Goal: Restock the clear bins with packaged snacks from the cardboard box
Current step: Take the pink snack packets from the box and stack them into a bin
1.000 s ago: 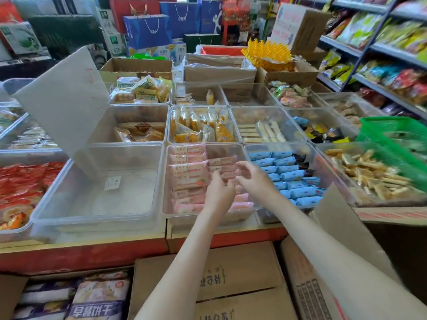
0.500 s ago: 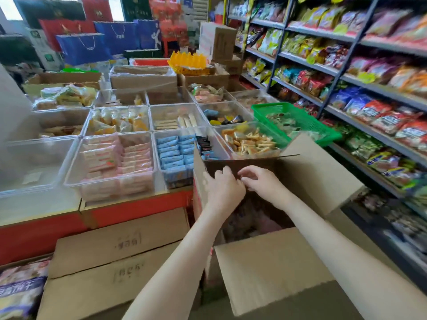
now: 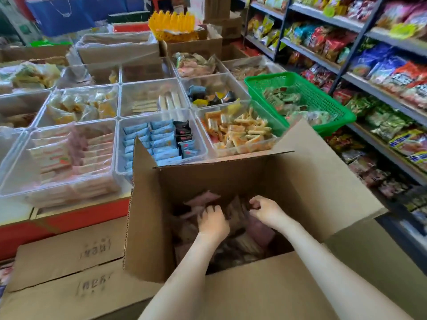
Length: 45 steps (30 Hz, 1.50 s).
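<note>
Bins (image 3: 195,158) were ranged on the bench (image 3: 69,224), far left. In the box (image 3: 231,179), near centre, the left hand (image 3: 212,221) was laid on the snacks (image 3: 201,199), its grip not discernible; the right hand (image 3: 265,210) was curled round some.

Down in the cardboard box (image 3: 231,181) the packets (image 3: 201,198) lie in shadow and smear together, so their kind can't be made out. The left hand (image 3: 213,221) has its fingertips buried among them. The right hand (image 3: 265,210) curls its fingers, but whether they pinch anything is unclear. Print on the closed cartons (image 3: 69,257) is blurred, as are the shelf bags (image 3: 381,72).
</note>
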Tool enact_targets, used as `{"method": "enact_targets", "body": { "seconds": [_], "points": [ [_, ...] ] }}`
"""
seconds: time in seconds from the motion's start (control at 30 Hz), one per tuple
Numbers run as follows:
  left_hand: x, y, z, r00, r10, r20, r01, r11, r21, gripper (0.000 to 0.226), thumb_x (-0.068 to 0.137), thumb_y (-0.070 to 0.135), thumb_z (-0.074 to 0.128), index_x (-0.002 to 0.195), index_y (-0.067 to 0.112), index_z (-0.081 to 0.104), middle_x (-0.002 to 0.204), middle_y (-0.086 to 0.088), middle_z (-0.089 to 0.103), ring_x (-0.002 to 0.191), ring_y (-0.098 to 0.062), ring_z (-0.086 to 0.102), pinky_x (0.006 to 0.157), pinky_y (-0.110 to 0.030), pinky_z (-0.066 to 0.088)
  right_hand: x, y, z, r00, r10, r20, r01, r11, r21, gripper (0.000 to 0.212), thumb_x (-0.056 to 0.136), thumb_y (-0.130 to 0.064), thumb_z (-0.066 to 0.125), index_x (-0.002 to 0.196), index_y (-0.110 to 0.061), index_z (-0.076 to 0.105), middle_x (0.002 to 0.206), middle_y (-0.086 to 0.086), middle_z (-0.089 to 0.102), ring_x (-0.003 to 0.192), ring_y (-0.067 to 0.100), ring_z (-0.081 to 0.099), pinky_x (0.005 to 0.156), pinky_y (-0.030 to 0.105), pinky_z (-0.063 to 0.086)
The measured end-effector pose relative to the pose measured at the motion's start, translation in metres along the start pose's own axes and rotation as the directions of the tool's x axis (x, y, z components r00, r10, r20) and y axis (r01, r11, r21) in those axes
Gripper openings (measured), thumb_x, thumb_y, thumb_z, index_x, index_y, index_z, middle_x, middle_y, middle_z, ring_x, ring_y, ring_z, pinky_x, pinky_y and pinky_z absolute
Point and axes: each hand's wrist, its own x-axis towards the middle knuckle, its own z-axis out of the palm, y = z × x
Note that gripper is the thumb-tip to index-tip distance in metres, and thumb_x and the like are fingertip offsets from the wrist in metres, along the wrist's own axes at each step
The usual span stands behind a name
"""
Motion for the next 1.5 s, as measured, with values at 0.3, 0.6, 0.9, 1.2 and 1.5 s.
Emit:
{"method": "enact_targets", "body": {
  "seconds": [0.3, 0.6, 0.9, 1.2, 1.5],
  "points": [
    [0.101, -0.048, 0.060, 0.963, -0.259, 0.072, 0.267, 0.952, -0.149, 0.067, 0.097, 0.033, 0.046, 0.152, 0.013, 0.013, 0.157, -0.009, 0.016, 0.144, -0.025, 0.017, 0.116, -0.036, 0.016, 0.159, 0.005, 0.098, 0.973, -0.215, 0.082, 0.230, 0.919, -0.322, 0.059, 0.095, -0.016, 0.045, 0.150, -0.013, 0.021, 0.151, 0.011, 0.027, 0.137, 0.028, 0.028, 0.111, 0.041, 0.028],
    [0.117, -0.067, 0.086, 0.949, -0.292, 0.115, 0.313, 0.913, -0.261, 0.054, 0.096, 0.028, 0.047, 0.146, 0.013, 0.033, 0.148, -0.011, 0.036, 0.136, -0.026, 0.035, 0.109, -0.030, 0.028, 0.185, -0.009, 0.137, 0.839, -0.511, 0.187, 0.532, 0.699, -0.478, 0.032, 0.088, -0.016, 0.059, 0.118, -0.007, 0.055, 0.112, 0.020, 0.063, 0.104, 0.034, 0.061, 0.083, 0.032, 0.048],
    [0.100, -0.041, 0.045, 0.768, -0.336, 0.545, 0.391, -0.427, -0.815, 0.030, 0.093, 0.040, 0.054, 0.102, 0.013, 0.063, 0.083, -0.009, 0.066, 0.070, -0.018, 0.063, 0.053, -0.025, 0.052, 0.116, -0.006, 0.102, 0.549, -0.803, 0.232, 0.815, 0.452, -0.363, 0.032, 0.065, -0.012, 0.072, 0.088, -0.018, 0.050, 0.081, 0.005, 0.060, 0.076, 0.024, 0.060, 0.068, 0.030, 0.044],
    [0.004, -0.020, -0.001, 0.927, -0.153, 0.341, 0.310, -0.198, -0.930, 0.034, 0.090, 0.022, 0.064, 0.119, 0.006, 0.055, 0.102, -0.013, 0.068, 0.086, -0.022, 0.068, 0.072, -0.034, 0.058, 0.002, -0.025, 0.040, 0.926, -0.295, -0.236, 0.353, 0.898, 0.263, 0.044, 0.087, -0.039, 0.064, 0.120, -0.012, 0.057, 0.114, -0.003, 0.052, 0.109, 0.010, 0.047, 0.098, 0.027, 0.037],
    [-0.122, -0.036, -0.063, 0.960, 0.243, 0.136, 0.097, 0.168, -0.981, 0.029, 0.092, 0.016, 0.062, 0.120, 0.011, 0.057, 0.108, -0.012, 0.070, 0.097, -0.024, 0.068, 0.083, -0.036, 0.056, -0.110, -0.088, 0.015, 0.951, -0.226, 0.212, -0.113, 0.384, 0.916, 0.044, 0.092, -0.034, 0.053, 0.127, -0.007, 0.055, 0.122, 0.022, 0.062, 0.113, 0.038, 0.060, 0.099, 0.053, 0.046]
  ]
}}
